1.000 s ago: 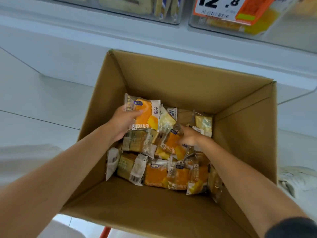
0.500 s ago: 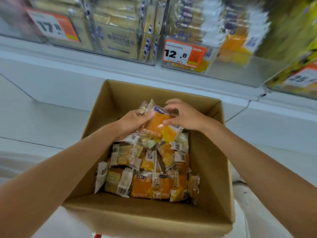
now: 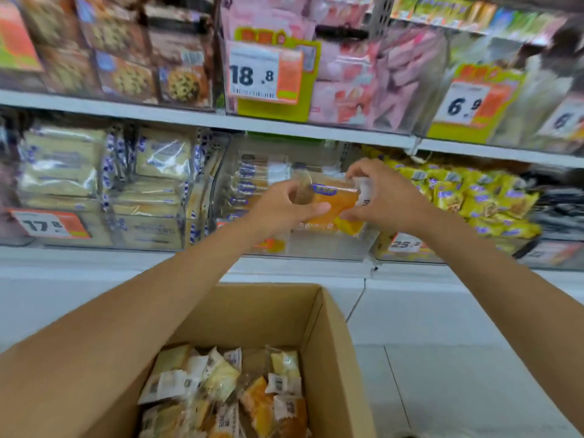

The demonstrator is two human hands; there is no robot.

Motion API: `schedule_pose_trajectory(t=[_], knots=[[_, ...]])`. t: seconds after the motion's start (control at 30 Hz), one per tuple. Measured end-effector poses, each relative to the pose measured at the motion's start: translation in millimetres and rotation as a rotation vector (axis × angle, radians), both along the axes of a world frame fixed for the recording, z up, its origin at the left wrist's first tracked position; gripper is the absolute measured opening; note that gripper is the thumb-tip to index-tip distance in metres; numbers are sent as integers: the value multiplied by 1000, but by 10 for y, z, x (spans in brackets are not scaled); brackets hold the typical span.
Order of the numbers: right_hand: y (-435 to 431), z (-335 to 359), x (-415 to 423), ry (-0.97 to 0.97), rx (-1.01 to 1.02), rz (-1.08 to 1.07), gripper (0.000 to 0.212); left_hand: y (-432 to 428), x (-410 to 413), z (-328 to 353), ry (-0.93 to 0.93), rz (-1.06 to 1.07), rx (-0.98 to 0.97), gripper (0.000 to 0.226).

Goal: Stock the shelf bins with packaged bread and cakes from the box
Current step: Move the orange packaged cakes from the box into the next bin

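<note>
One orange cake packet (image 3: 331,205) is pinched by two hands: the left hand (image 3: 282,208) grips its left end and the right hand (image 3: 387,197) is curled round its right end. It is held above the clear bin (image 3: 328,248) just beyond the fingers. It is best lowered flat, label forward, and released by both hands together. Below the forearms, one box (image 3: 262,308) holds roughly a dozen visible packets (image 3: 221,382), too jumbled for an exact count.

The left hand (image 3: 281,207) and right hand (image 3: 385,197) cover both ends of the orange packet (image 3: 331,205), and its print is smeared beyond reading. The left forearm (image 3: 189,295) hides most of the orange price tag (image 3: 268,245) on the clear bin (image 3: 331,249) and the left wall of the box (image 3: 331,358), which the bottom edge cuts off. The right edge cuts a white tag (image 3: 565,120).
</note>
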State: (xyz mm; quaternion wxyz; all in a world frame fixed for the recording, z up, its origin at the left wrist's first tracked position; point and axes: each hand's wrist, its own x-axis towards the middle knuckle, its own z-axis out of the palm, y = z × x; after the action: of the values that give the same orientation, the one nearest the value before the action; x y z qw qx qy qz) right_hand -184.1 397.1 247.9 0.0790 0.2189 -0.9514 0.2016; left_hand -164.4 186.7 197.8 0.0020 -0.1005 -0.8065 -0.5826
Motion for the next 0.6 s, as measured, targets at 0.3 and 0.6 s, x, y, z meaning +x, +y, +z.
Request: schedule_pose_trajectory(t=[0.3, 0.6], knots=[[18, -644, -899, -60, 156, -91, 71, 50, -954, -79, -70, -97, -502, 54], [-82, -905, -1183, -462, 25, -3, 95, -181, -1217, -325, 75, -109, -823, 60]])
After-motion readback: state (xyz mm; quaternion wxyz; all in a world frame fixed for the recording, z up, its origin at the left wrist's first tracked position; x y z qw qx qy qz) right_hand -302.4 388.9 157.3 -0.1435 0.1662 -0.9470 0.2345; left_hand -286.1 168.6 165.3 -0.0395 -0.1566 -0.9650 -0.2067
